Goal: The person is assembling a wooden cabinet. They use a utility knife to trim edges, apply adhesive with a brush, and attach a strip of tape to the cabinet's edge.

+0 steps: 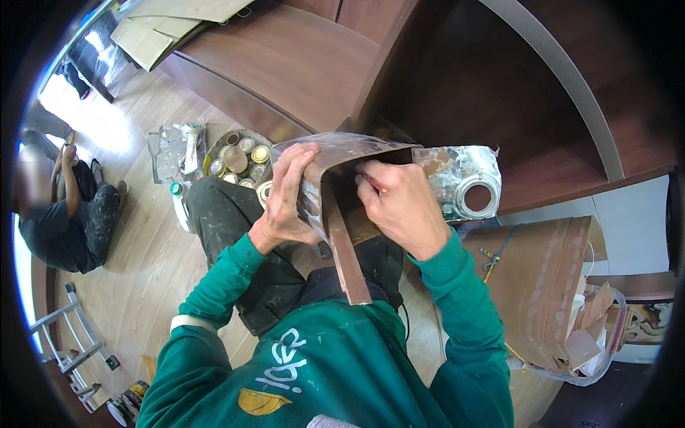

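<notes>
A hollow brown panel piece [367,153], with clear plastic film over its outer side, is in front of me above my knees. My left hand [289,189] grips its left wall, fingers spread along the outside. A narrow strip [346,257] of the piece points down toward my lap. Inside the hollow, my right hand [399,200] pinches a slim reddish-brown handle [374,184]; its working end is hidden, so I cannot tell what tool it is. Just right of that hand is a paint-smeared metal can [457,171] with brown inside its round opening.
A tray of small jars and tins [239,157] is at my left knee, near a clear plastic container [168,153] and a green-capped white bottle [178,200]. Brown cabinetry [285,60] rises ahead. A cardboard box [531,285] stands right; a stepladder [75,342] and seated person [68,214] are left.
</notes>
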The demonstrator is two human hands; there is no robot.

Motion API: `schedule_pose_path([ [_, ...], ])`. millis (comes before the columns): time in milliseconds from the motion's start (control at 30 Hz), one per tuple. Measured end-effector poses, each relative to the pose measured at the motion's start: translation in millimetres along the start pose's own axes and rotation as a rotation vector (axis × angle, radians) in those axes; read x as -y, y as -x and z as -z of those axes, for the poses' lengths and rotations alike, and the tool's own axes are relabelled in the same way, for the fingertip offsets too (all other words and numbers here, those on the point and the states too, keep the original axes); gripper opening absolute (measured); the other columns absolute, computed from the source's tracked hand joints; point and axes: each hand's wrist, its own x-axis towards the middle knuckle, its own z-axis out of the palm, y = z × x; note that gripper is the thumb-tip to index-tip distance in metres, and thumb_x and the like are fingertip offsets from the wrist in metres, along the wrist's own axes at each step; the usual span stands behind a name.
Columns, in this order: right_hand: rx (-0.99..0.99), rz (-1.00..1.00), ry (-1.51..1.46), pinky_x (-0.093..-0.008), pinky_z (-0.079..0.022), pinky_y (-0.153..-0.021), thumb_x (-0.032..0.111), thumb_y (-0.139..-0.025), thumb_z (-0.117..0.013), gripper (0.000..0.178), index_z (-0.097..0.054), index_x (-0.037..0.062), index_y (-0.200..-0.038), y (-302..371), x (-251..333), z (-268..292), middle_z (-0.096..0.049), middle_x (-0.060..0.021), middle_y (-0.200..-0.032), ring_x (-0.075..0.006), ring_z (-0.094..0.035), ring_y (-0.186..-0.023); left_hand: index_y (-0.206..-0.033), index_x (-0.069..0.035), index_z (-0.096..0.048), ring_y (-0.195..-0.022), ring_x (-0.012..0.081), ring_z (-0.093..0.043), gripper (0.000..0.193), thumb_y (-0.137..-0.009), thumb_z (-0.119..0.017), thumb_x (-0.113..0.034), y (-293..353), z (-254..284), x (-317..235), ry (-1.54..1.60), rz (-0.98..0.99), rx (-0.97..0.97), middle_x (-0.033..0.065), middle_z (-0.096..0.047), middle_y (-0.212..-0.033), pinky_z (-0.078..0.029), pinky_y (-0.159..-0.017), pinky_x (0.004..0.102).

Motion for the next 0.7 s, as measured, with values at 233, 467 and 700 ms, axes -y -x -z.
schedule_pose_path([
  [233,-0.041,-0.049,-0.07,-0.0476,-0.053,-0.065,0.007,-0.085,-0.064,0.015,-0.072,-0.0017,-0.095,6,-6,2,-0.065,-0.0261,-0.08,-0.046,-0.064,-0.073,-0.142,0.01,-0.042,-0.128,0.0433,-0.054,0.111,-0.054,-0.092,-0.035,-4,-1,-5,-0.012,0.031,0.024,0.0268,-0.055,-0.138,-0.041,-0.112,0.0537],
  [467,-0.063,0.099,-0.034,-0.0524,-0.051,-0.064,0.004,-0.085,-0.063,0.02,-0.064,-0.0033,-0.067,6,-9,1,-0.06,-0.0259,-0.069,-0.0452,-0.062,-0.068,-0.143,0.01,-0.042,-0.129,0.0436,-0.053,0.115,-0.052,-0.093,-0.038,-5,-7,-6,-0.018,0.033,0.03,0.0267,-0.055,-0.14,-0.041,-0.112,0.0537],
  [700,0.047,0.046,0.026,-0.0462,-0.052,-0.061,0.005,-0.088,-0.063,0.012,-0.071,-0.0034,-0.089,10,-15,2,-0.066,-0.0255,-0.079,-0.043,-0.065,-0.071,-0.142,0.012,-0.042,-0.128,0.0431,-0.054,0.123,-0.049,-0.096,-0.047,-1,-16,-3,-0.004,0.028,0.031,0.0262,-0.055,-0.14,-0.042,-0.111,0.0529],
])
